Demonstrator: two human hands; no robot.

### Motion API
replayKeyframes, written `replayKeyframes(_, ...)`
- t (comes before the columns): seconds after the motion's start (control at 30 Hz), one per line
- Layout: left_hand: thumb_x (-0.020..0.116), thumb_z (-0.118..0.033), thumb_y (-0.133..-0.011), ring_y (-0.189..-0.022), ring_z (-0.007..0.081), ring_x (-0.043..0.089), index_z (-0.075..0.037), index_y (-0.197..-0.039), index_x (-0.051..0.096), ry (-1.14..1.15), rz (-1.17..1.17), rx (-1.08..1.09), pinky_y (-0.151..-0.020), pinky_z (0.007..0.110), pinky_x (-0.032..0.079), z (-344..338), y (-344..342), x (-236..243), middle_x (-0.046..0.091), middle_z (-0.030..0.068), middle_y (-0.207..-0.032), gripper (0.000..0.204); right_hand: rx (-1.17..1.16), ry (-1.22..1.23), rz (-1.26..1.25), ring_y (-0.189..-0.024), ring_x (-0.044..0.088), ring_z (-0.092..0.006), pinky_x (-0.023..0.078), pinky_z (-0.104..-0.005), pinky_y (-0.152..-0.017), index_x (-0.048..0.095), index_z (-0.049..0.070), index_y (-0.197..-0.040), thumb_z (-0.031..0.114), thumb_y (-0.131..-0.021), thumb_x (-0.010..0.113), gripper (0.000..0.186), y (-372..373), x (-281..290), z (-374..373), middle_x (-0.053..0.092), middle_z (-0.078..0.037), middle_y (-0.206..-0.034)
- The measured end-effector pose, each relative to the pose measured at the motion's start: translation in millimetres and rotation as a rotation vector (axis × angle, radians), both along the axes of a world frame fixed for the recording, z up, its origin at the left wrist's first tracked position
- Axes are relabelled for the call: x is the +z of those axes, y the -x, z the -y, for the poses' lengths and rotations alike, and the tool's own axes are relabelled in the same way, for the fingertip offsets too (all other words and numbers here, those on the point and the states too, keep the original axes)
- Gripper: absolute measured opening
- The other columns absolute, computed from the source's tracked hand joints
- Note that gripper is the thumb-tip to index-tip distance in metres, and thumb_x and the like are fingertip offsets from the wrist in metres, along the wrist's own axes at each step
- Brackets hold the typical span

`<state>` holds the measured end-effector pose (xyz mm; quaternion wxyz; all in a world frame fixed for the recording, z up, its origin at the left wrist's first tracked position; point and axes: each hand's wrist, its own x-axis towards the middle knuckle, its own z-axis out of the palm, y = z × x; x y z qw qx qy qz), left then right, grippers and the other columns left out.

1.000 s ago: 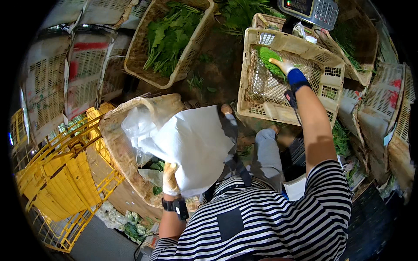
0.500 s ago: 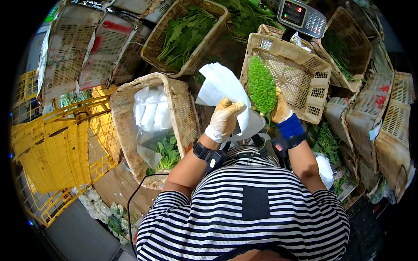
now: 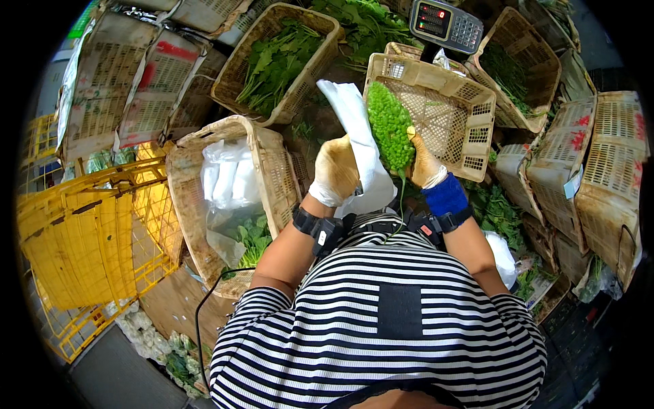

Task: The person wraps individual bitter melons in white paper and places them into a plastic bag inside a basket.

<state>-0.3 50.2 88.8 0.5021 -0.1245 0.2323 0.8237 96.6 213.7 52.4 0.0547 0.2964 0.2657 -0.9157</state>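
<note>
My right hand (image 3: 426, 161), in a stained glove with a blue wristband, grips a bright green bitter melon (image 3: 390, 129) by its right side. The melon is held upright, its thin stem hanging down toward my shirt. My left hand (image 3: 336, 168), also gloved, is closed on a white paper sheet (image 3: 368, 160). The sheet stands beside the melon's left side, its lower part curling beneath it. Some of the left fingers are hidden behind the paper.
A slatted plastic crate (image 3: 446, 112) lies just beyond the melon, with a digital scale display (image 3: 446, 26) behind it. At left, another crate (image 3: 262, 160) holds white packets (image 3: 231, 178) and leafy greens (image 3: 253, 238). A yellow cage cart (image 3: 78, 238) stands farther left; stacked crates (image 3: 599, 184) line the right.
The white paper has been swung more upright and drawn in beside the bitter melon. Both hands have shifted slightly left in the picture, as has the background.
</note>
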Motion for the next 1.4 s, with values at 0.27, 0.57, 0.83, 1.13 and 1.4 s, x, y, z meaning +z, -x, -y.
replayKeyframes(0.27,0.057,0.001,-0.079,-0.094,0.0182,0.058,-0.004,-0.119,0.044,0.161,-0.398,0.061,-0.08,0.032,0.048,-5.1,3.3,-31.5,0.056,0.0062,-0.109,0.042,0.154,-0.151,-0.055,-0.091,0.061,-0.0177,0.053,-0.0317,-0.073,0.047,0.006,-0.122,0.049,-0.084,0.055,0.058,-2.3,11.4,-4.7,0.06,-0.007,-0.109)
replayKeyframes(0.57,0.052,-0.031,-0.089,-0.104,0.0202,0.055,-0.005,-0.126,0.043,0.094,-0.074,-0.178,-0.089,0.035,0.046,-9.2,5.8,-44.6,0.054,0.0105,-0.119,0.046,0.223,-0.208,0.027,-0.093,0.059,-0.0199,0.052,-0.0387,-0.074,0.042,0.008,-0.128,0.062,-0.08,0.05,0.072,0.7,-19.6,20.7,0.057,-0.009,-0.111)
replayKeyframes(0.83,0.062,-0.002,-0.081,-0.087,0.0174,0.059,-0.008,-0.112,0.04,0.344,-0.35,0.204,-0.074,0.03,0.051,-18.1,23.6,-60.6,0.058,0.0082,-0.099,0.038,0.087,-1.036,0.035,-0.071,0.059,-0.0122,0.047,-0.0231,-0.066,0.059,0.001,-0.105,0.018,-0.088,0.054,0.024,13.7,-11.3,-0.4,0.064,-0.008,-0.087)
replayKeyframes(1.13,0.063,-0.011,-0.08,-0.1,0.0182,0.054,-0.006,-0.12,0.041,0.35,-0.537,0.283,-0.085,0.032,0.047,-36.5,16.7,-48.9,0.053,0.0083,-0.113,0.046,0.031,-1.659,-0.253,-0.12,0.035,-0.045,0.03,-0.0429,-0.101,0.032,0.009,-0.136,0.046,-0.086,0.049,0.064,52.5,10.3,47.5,0.036,-0.025,-0.131)
replayKeyframes(1.4,0.049,-0.04,-0.09,-0.122,0.0181,0.035,-0.011,-0.141,0.02,0.305,-0.533,0.053,-0.104,0.033,0.025,-17.0,10.2,-47.3,0.034,0.0044,-0.137,0.066,-0.203,-0.972,-0.302,-0.126,0.032,-0.0242,0.028,-0.0334,-0.104,0.025,0.0,-0.135,0.011,-0.073,0.072,0.078,57.9,-10.0,38.3,0.031,-0.016,-0.138)
